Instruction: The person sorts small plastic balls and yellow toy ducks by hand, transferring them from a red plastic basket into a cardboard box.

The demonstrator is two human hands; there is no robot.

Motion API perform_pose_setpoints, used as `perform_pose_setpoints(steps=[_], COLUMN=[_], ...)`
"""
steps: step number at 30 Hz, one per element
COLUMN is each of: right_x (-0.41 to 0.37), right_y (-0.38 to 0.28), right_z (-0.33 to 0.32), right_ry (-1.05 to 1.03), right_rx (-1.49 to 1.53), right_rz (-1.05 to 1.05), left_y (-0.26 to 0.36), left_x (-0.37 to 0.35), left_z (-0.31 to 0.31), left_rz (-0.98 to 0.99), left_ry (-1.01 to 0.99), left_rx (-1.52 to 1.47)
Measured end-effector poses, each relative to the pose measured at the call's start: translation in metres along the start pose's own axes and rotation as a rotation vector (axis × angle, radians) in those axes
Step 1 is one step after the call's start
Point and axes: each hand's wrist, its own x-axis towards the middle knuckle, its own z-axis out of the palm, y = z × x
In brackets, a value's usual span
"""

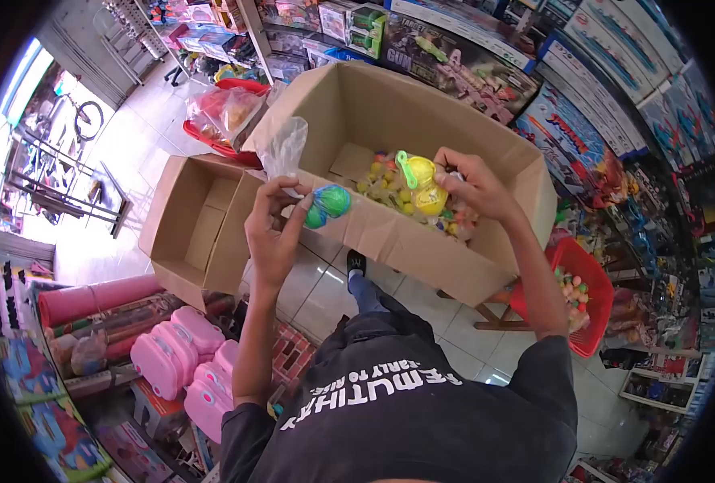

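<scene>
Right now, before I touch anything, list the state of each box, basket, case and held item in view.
Large cardboard box: open, small colorful items inside.
Smaller cardboard box: open.
Green-and-blue item: held in the left hand.
Clear plastic bag: crumpled, at the left hand.
Yellow item: held in the right hand.
Red basket at right: open, partly filled.
Pink cases: shut.

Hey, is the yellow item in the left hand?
No, the right hand holds the yellow item, while the left hand holds the blue-and-green item.
</scene>
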Motion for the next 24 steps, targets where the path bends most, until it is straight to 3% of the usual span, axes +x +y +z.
perform_pose_setpoints(steps=[2,6,8,9,11,12,16,18,24], right_x=[0.011,0.101,0.132,0.147,0.175,0.187,0.221,0.231,0.246], right_y=[0.002,0.051,0.066,0.083,0.136,0.154,0.219,0.242,0.298], right_z=[0.001,-0.008,-0.003,0.002,0.017,0.026,0.061,0.077,0.130], right_ry=[-0.022,-0.124,-0.260,-0.266,-0.269,-0.236,-0.273,-0.288,-0.269], right_rx=[0.123,-0.020,-0.013,-0.003,-0.068,-0.104,-0.210,-0.366,-0.415], right_rz=[-0.033,0.100,0.277,0.278,0.019,0.004,0.064,0.200,0.245], left_y=[0.009,-0.022,-0.036,-0.044,-0.059,-0.064,-0.079,-0.084,-0.102], left_x=[0.008,0.095,0.118,0.129,0.149,0.158,0.176,0.183,0.199], left_z=[-0.004,0.000,-0.001,-0.003,-0.007,-0.009,-0.013,-0.015,-0.024], left_rz=[0.120,0.006,0.003,0.014,0.021,0.023,0.006,-0.001,0.000], left_ry=[0.018,0.014,-0.013,-0.044,-0.064,-0.084,-0.081,-0.085,-0.142], left_rx=[0.020,0.044,0.099,0.146,0.163,0.190,0.223,0.218,0.204])
